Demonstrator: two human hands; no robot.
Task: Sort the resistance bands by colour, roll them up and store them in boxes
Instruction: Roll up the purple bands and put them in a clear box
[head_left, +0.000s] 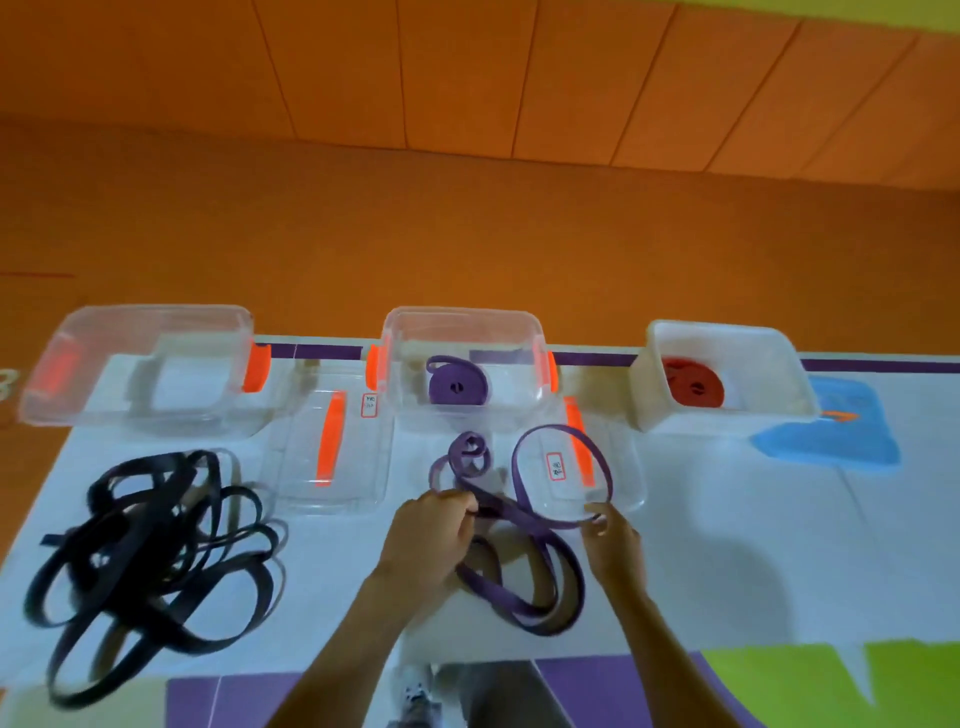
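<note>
Gripping a loose purple resistance band (519, 519) just in front of the middle clear box (462, 313), the left hand (434, 535) curls round its strands while the right hand (613, 543) pinches its raised loop. A rolled purple band (457, 387) lies inside that box.

A rolled band (457, 387) sits in the middle box (519, 332), tangled bands (156, 493) front-left.
</note>
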